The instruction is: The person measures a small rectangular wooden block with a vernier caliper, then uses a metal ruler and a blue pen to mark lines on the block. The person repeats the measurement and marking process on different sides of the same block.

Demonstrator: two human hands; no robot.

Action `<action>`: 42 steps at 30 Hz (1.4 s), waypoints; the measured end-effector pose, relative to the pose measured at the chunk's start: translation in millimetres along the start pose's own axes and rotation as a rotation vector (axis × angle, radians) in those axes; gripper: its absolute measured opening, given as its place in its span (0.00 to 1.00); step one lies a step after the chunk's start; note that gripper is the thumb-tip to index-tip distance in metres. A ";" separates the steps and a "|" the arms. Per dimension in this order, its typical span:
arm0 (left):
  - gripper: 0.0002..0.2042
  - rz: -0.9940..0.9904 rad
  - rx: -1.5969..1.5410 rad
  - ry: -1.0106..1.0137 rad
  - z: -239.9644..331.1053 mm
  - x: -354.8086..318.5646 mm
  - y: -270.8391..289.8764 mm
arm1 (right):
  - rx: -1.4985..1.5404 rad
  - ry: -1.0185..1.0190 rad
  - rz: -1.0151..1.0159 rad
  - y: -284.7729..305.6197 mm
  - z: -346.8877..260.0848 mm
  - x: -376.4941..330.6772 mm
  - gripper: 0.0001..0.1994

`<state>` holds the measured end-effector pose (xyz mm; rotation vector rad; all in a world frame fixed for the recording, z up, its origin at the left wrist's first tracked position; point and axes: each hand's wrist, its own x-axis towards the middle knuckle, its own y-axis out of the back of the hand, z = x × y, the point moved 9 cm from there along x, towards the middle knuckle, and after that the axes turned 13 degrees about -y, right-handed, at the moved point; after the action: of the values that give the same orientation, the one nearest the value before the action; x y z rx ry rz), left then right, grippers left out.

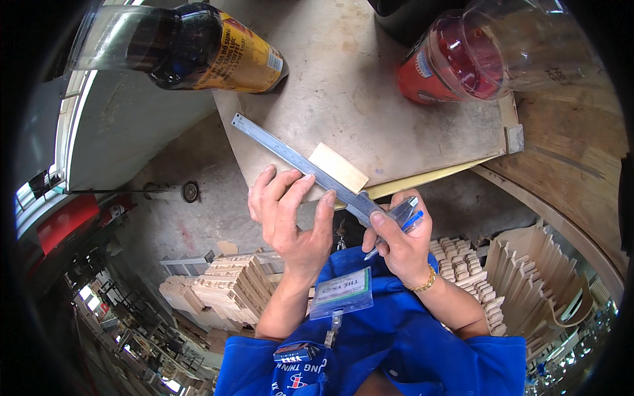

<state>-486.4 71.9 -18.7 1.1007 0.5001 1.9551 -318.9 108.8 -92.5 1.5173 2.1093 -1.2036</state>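
Note:
My right hand (404, 239) is closed around the jaw end of a grey metal vernier caliper (281, 149). A blue-capped pen (413, 222) sits in the same hand. The caliper's beam slants up and left over the table edge. My left hand (290, 214) has its fingers spread, their tips at the beam's near edge; whether they press on it I cannot tell. A small pale wooden block (338, 167) lies on the table, just beyond the beam and close alongside it.
On the worn tabletop (330, 79) stand a dark bottle with a yellow label (241, 56) at the left and a red cup (429, 69) with a clear plastic cup (548, 49) at the right. Stacked wooden parts (231, 290) and curved wooden pieces (535, 274) lie below.

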 end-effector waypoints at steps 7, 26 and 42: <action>0.18 -0.022 0.012 0.005 2.2 3.3 -0.8 | -0.006 -0.003 0.003 0.2 0.4 -0.3 0.13; 0.16 -0.043 0.096 0.026 7.0 10.6 -1.7 | -0.135 0.298 0.227 55.6 -28.9 -24.1 0.16; 0.15 -0.037 0.097 0.028 7.1 11.5 -1.3 | -0.757 0.662 -0.182 -64.3 -149.6 -19.9 0.05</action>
<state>-483.0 81.6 -9.8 1.1173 0.6318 1.9341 -332.3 201.9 41.9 1.4548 2.6802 0.1687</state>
